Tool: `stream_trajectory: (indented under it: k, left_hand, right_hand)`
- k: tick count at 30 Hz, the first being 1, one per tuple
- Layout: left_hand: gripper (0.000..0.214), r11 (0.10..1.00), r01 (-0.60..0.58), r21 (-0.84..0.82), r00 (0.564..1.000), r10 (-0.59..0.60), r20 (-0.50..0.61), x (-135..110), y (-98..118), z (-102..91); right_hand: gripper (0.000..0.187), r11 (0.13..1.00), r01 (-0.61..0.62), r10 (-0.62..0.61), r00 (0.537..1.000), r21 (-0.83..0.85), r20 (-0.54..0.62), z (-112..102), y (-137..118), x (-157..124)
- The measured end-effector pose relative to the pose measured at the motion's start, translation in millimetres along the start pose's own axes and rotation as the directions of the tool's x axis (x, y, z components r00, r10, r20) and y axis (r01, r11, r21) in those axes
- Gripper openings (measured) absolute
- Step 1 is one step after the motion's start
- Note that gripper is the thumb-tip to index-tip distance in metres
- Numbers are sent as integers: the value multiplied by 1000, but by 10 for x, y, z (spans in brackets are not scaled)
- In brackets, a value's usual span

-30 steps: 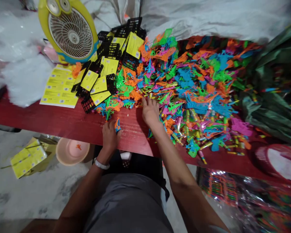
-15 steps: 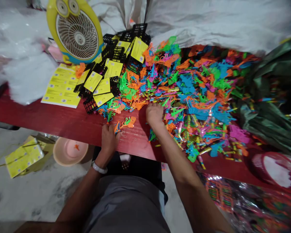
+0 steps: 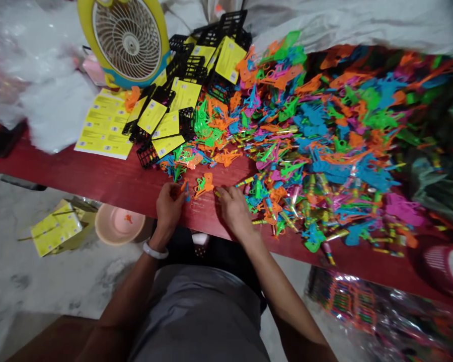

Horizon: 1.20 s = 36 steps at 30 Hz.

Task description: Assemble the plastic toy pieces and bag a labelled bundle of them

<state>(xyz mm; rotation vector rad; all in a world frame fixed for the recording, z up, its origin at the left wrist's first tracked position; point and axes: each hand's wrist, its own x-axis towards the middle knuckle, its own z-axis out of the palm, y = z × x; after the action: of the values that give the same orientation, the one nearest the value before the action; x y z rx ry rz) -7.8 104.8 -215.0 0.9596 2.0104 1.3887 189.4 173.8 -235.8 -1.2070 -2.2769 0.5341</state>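
Observation:
At the front edge of the red table (image 3: 109, 181), my left hand (image 3: 169, 208) pinches a small orange and blue plastic toy (image 3: 184, 190) between thumb and fingers. To its right, my right hand (image 3: 234, 210) has its fingers closed around a small yellow striped tube (image 3: 216, 192), mostly hidden by the fingertips. Between the two hands lies an orange and green plastic toy (image 3: 204, 185). A big heap of colourful plastic toys (image 3: 313, 156) spreads to the right of my right hand, with shiny striped tubes mixed in.
Black plastic racks with yellow cards (image 3: 151, 116) are piled at the back, beside a yellow and blue fan (image 3: 130, 45). A yellow label sheet (image 3: 103, 136) lies left of them. On the floor stands a pinkish basin (image 3: 117, 236). A red basket (image 3: 440, 261) sits at far right.
My right hand has moved from the heap's edge left and toward me, now with a striped tube in its fingers. My left hand stays near the front edge with its toy. The camera view has shifted.

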Motion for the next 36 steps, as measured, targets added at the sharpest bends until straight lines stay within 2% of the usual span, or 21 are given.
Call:
stream_trajectory:
  k: [2,4,6,8,10,12,14,15,17,19,24,29,36]
  left_hand:
    - [26,975,64,-214,998,-59,26,-13,46,48]
    - [32,935,102,-339,995,-92,46,-43,72,115]
    - [36,923,113,-369,993,-100,56,-92,87,184]
    - [38,939,103,-328,994,-91,53,-151,101,243]
    - [43,955,79,-285,997,-80,6,-203,125,282]
    - [54,948,78,-308,996,-89,-22,-233,156,293]
    - [59,904,157,-397,987,-134,84,-234,190,280]
    - [57,871,229,-434,969,-160,190,-226,205,266]
    - [49,809,367,-459,903,-191,385,-204,231,234]
    - [41,787,412,-459,873,-197,446,-190,252,205]
    - [32,821,331,-465,921,-175,347,-220,296,196]
    - [30,821,302,-484,935,-156,319,-263,318,248]
    - [32,824,309,-475,931,-160,328,-286,370,242]
  right_hand:
    - [25,998,-5,7,999,61,-35,32,-55,-71]
    - [19,968,-57,75,995,243,-64,73,-117,-130]
    - [17,869,-139,167,986,475,-18,145,-191,-188]
    - [17,720,-216,240,969,660,54,237,-275,-238]
    - [19,598,-251,296,952,761,81,314,-352,-267]
    - [22,516,-251,329,941,819,81,342,-407,-276]
    - [23,472,-239,316,945,849,90,313,-425,-275]
    - [23,469,-229,293,951,853,95,282,-420,-274]
    - [22,502,-213,236,966,838,104,207,-384,-277]
    - [20,565,-201,183,976,800,115,138,-324,-292]
    - [21,791,-153,135,988,592,74,58,-200,-359]
    - [27,827,-120,109,993,549,52,74,-183,-386]
    - [35,843,-95,87,995,530,41,55,-165,-365]
